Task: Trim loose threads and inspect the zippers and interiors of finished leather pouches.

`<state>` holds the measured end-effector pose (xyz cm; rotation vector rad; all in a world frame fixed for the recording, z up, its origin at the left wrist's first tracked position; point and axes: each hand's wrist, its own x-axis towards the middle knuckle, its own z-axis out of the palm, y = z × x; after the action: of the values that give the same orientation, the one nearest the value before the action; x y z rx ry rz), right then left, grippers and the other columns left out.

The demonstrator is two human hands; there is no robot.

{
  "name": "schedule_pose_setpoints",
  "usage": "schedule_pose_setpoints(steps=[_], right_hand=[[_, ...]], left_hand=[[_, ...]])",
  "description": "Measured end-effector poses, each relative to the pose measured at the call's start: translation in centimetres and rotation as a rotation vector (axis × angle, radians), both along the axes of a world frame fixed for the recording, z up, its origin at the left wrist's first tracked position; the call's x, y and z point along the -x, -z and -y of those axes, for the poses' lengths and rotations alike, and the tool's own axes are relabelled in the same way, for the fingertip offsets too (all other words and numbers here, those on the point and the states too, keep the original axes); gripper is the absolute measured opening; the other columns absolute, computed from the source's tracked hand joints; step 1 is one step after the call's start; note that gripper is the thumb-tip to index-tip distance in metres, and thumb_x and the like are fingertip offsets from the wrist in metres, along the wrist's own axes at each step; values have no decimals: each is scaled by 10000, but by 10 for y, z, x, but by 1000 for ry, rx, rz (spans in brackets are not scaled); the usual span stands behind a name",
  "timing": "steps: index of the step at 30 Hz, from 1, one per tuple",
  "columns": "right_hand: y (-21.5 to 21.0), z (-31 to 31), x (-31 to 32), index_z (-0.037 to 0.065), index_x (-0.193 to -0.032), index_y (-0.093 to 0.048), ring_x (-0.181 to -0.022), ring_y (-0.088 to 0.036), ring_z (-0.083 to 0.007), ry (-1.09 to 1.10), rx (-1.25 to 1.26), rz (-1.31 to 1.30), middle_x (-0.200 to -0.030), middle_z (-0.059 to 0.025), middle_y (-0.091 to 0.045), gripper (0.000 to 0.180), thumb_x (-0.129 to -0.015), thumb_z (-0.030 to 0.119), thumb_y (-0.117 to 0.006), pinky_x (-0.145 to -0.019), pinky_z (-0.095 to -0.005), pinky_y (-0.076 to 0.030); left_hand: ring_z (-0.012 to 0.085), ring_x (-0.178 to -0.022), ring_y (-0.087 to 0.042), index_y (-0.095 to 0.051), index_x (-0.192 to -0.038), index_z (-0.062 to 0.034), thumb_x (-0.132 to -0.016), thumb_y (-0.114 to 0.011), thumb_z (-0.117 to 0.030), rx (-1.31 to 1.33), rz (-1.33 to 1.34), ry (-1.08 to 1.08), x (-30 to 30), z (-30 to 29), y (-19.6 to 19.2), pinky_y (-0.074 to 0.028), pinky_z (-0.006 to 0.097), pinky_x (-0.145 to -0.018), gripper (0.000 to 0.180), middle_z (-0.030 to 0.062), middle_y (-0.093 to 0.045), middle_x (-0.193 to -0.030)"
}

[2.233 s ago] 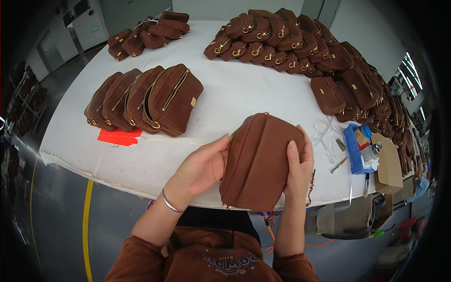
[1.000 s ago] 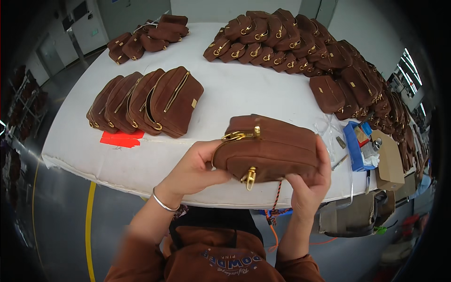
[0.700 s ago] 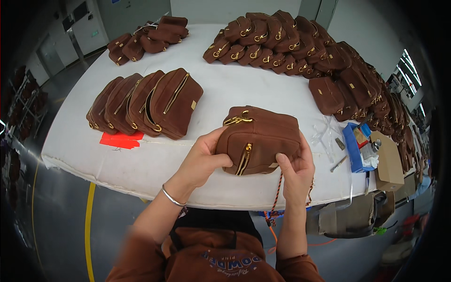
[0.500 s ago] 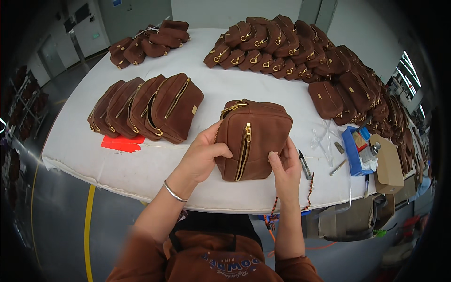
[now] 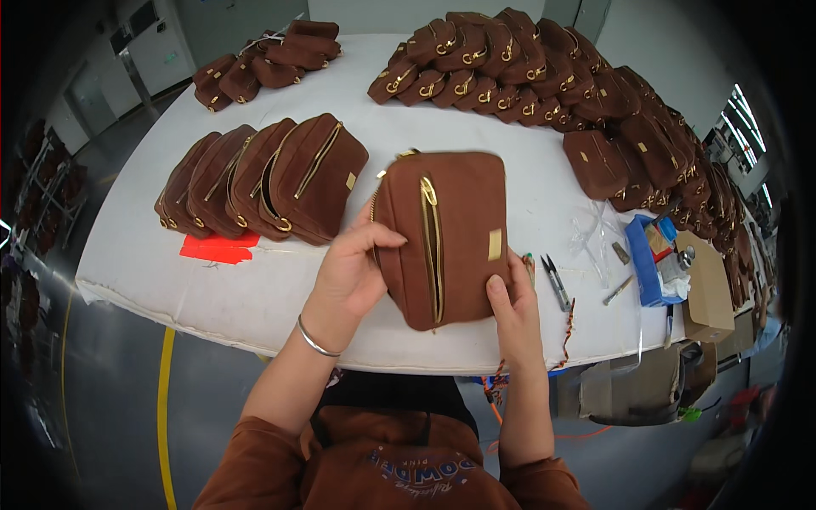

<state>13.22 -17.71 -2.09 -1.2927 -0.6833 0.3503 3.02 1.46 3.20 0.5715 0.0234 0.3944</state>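
Observation:
Between my two hands a brown zippered pouch (image 5: 467, 246) is held up over the near part of the table. Its face is toward me, with a gold front zip running up and down and a small gold label patch at the right. My left hand (image 5: 353, 259) grips the pouch's left side, thumb on the face and other fingers hidden behind. At the lower right edge my right hand (image 5: 514, 302) holds it the same way. To the left, several similar brown pouches (image 5: 319, 178) stand in a leaning row, partly on a red patch (image 5: 219, 248) on the tabletop.
A big stack of brown pouches (image 5: 510, 64) fills the table's far right, a smaller heap (image 5: 272, 64) the far left. Thread snips (image 5: 557, 282) lie right of my right hand, near a blue bin (image 5: 642, 259) and a cardboard box (image 5: 710, 297). White cloth covers the table (image 5: 289, 306).
The pouch has turned in my hands, so that its face and gold label patch now show more squarely. Both hands still grip its sides.

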Motion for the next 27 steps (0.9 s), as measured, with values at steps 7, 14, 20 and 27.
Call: schedule_pose_setpoints(steps=[7, 14, 20, 27], right_hand=[[-14, 3, 3, -70, -1420, -356, -1188, -551, -198, 28, -88, -289, -1347, -176, -516, 553, -982, 185, -578, -995, -305, -444], [-16, 10, -3, -70, -1377, -424, -1077, -581, -149, 118, -42, -193, -1168, -144, -622, 513, -980, 207, -595, -952, -280, -452], [-14, 14, -6, -63, -1353, -460, -1031, -586, -134, 142, -33, -176, -1122, -130, -633, 489, -978, 218, -600, -913, -260, -455], [-14, 12, -18, -60, -1320, -501, -990, -588, -126, 169, -20, -202, -1063, -109, -642, 484, -984, 278, -587, -883, -242, -454]], left_hand=[[269, -1248, -500, -439, -1354, -20, -834, -442, 61, 172, -32, 32, -4, 3, 26, -412, 433, -1086, 526, 122, -511, -1339], [288, -1246, -502, -429, -1343, -8, -859, -450, 35, 251, -107, 110, 2, 18, 36, -412, 460, -1074, 487, 129, -509, -1341], [294, -1246, -509, -426, -1350, -8, -874, -454, 11, 260, -100, 147, 4, 23, 40, -410, 472, -1075, 477, 136, -511, -1353], [281, -1262, -513, -426, -1365, -23, -884, -467, 6, 337, -127, 161, 10, 35, 42, -408, 456, -1080, 484, 129, -520, -1366]])
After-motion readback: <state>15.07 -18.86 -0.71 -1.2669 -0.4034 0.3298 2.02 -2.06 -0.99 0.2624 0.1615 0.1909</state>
